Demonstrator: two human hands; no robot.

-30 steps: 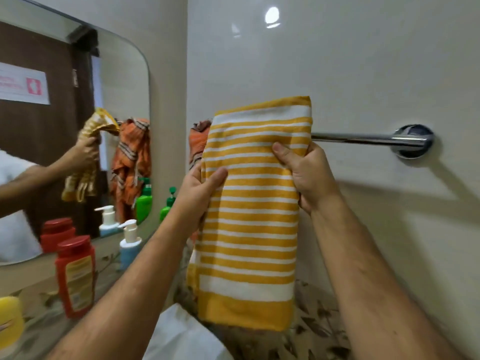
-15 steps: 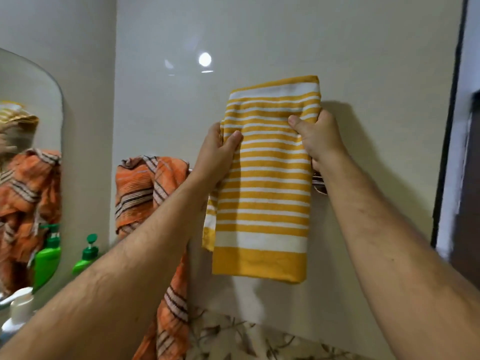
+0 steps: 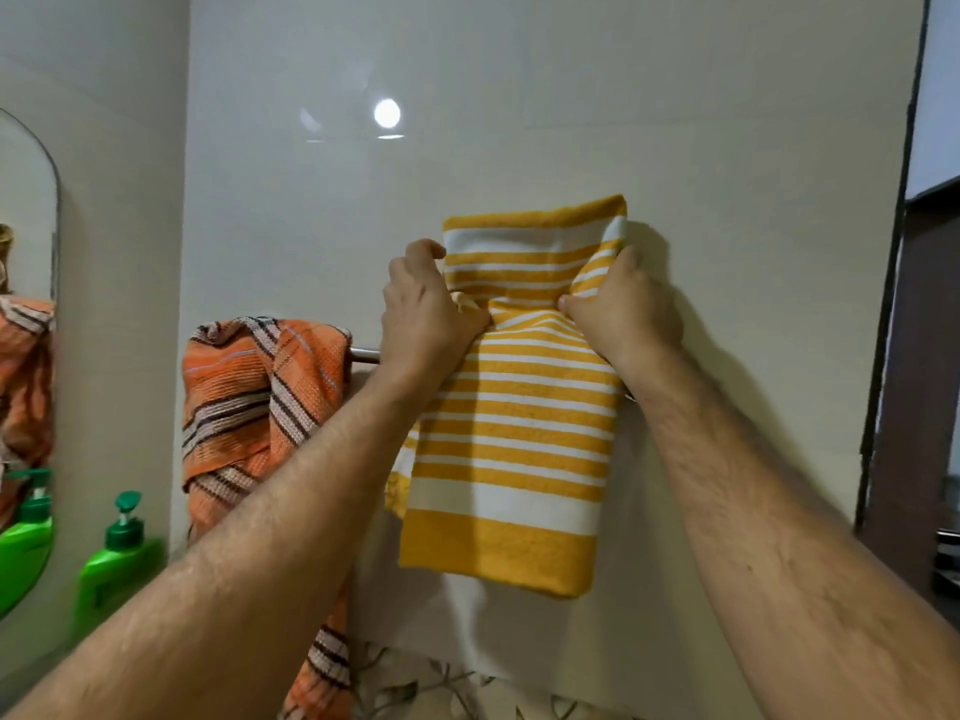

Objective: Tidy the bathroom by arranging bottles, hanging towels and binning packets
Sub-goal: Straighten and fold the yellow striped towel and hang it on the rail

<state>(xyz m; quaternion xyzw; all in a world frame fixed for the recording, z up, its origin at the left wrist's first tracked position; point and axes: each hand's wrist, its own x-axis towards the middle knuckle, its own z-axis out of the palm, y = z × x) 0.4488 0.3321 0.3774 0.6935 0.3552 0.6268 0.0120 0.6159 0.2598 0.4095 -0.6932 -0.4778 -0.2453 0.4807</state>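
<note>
A yellow towel with white stripes (image 3: 524, 423) hangs against the wall in front of the chrome towel rail (image 3: 363, 354). My left hand (image 3: 423, 314) grips its left edge and my right hand (image 3: 621, 311) grips its right edge, bunching the cloth between them at rail height. The towel's top end stands up above my hands. An orange striped towel (image 3: 249, 402) is draped over the rail's left part. Most of the rail is hidden behind the towels and my hands.
A green pump bottle (image 3: 117, 558) stands at the lower left by the wall corner. A mirror (image 3: 26, 356) on the left wall reflects the orange towel and the bottle. A dark door frame (image 3: 893, 304) runs down the right side. A leaf-patterned counter (image 3: 415, 688) lies below.
My hands have drawn closer together and lowered, pinching the yellow towel's middle at the rail. The towel's upper part now folds above my hands. The view has shifted slightly left.
</note>
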